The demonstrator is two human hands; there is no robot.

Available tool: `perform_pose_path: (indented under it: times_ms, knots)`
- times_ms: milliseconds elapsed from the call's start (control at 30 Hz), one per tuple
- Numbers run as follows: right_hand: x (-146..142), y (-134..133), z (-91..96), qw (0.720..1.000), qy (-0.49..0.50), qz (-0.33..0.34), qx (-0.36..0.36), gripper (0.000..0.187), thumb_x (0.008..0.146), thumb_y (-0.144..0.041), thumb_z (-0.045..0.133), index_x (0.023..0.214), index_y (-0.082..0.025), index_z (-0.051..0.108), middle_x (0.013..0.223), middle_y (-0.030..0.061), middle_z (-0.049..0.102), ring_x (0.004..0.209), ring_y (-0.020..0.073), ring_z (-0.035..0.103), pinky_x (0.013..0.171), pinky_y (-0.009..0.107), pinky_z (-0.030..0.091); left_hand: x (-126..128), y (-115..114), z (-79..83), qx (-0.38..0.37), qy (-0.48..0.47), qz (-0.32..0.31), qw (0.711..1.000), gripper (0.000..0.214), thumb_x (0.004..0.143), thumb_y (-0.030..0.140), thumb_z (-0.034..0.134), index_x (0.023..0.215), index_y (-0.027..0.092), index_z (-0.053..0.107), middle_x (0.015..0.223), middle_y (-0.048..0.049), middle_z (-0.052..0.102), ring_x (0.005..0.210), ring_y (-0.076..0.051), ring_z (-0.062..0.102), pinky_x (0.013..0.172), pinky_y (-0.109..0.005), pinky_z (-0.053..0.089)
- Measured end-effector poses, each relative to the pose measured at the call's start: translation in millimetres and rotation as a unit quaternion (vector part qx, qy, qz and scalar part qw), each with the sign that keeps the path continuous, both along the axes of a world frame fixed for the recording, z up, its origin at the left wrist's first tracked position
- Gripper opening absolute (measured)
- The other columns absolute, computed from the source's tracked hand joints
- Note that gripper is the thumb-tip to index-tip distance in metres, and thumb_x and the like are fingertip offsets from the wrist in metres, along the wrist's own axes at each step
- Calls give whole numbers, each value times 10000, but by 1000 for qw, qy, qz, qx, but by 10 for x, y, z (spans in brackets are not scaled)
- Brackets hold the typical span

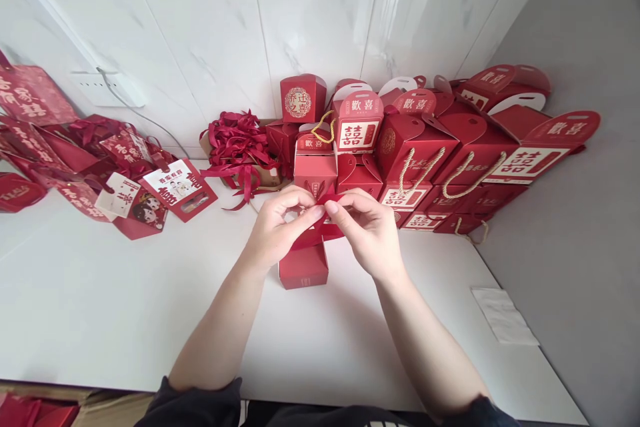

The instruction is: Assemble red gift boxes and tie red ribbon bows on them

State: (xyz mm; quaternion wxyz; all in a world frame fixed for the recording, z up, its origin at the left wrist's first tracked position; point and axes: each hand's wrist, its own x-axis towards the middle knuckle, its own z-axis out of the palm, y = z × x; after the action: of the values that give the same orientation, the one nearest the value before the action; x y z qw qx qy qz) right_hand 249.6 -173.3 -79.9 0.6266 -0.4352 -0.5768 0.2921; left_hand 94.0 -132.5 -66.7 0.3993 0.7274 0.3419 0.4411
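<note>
My left hand (283,223) and my right hand (367,227) meet at the middle of the view, thumbs and fingers pinched close together. Between the fingertips is a piece of red ribbon (329,200), with a red strip hanging below it. Just under my hands a small red gift box (303,267) stands on the white table (210,307). My hands hide part of the ribbon and whatever lies directly behind it. Beyond my fingers rises a red box (315,163) with a rounded, lettered flap.
Stacked red gift boxes (415,147) with rope handles fill the back right against the tiled wall. A carton of dark red ribbons (237,147) stands left of them. Red printed bags (125,147) pile up farther left. A white tissue (505,315) lies near the right edge.
</note>
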Motion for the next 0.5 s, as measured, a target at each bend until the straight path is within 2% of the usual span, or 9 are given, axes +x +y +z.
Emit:
perform_pose_path:
  times_ms: [67, 167, 200, 267, 300, 400, 500]
  knots:
    - [1, 10, -6, 1000, -5, -7, 3, 217, 865, -349, 661, 718, -190, 659, 741, 13, 599, 673, 129, 532, 618, 255, 437, -59, 71, -10, 20, -6, -20, 1000, 163, 837, 323, 675, 745, 193, 643, 868, -38, 602, 851, -175, 575, 779, -292, 468]
    - [20, 29, 13, 1000, -11, -9, 8, 246, 870, -353, 656, 690, -187, 645, 735, 14, 606, 664, 127, 544, 623, 257, 445, -206, 268, -126, 21, -24, -89, 995, 153, 820, 297, 692, 925, 188, 676, 973, -57, 645, 964, -202, 600, 885, -312, 473]
    - [29, 34, 33, 1000, -3, -3, 11, 244, 870, -348, 657, 688, -187, 642, 737, 13, 606, 664, 126, 547, 617, 256, 444, -250, 338, -202, 2, -45, -111, 993, 199, 839, 307, 666, 993, 182, 675, 1011, -69, 660, 1004, -216, 607, 916, -326, 471]
    - [47, 42, 90, 999, 15, 16, 24, 222, 871, -322, 660, 694, -190, 641, 731, 5, 597, 655, 121, 546, 609, 255, 443, -304, 443, -398, -63, -111, -130, 983, 236, 909, 344, 550, 1008, 172, 678, 1035, -81, 684, 1014, -227, 630, 922, -344, 481]
    - [55, 44, 126, 999, 22, 22, 36, 213, 870, -304, 663, 691, -192, 638, 720, -2, 588, 642, 116, 539, 608, 255, 442, -311, 470, -503, -91, -127, -137, 978, 235, 906, 338, 549, 1028, 181, 673, 1051, -74, 691, 1012, -232, 641, 911, -347, 488]
    - [67, 49, 231, 996, 37, 25, 80, 207, 865, -253, 667, 672, -193, 624, 695, -16, 562, 609, 104, 511, 608, 259, 438, -283, 449, -763, -131, -108, -179, 969, 330, 928, 380, 518, 1180, 193, 622, 1130, -87, 687, 1077, -269, 635, 935, -391, 485]
    - [77, 63, 272, 993, 43, 9, 105, 201, 855, -236, 675, 669, -191, 617, 699, -16, 555, 619, 104, 494, 611, 263, 424, -255, 372, -883, -86, -48, -190, 977, 478, 967, 498, 410, 1304, 190, 551, 1227, -122, 653, 1186, -301, 582, 1011, -427, 435]
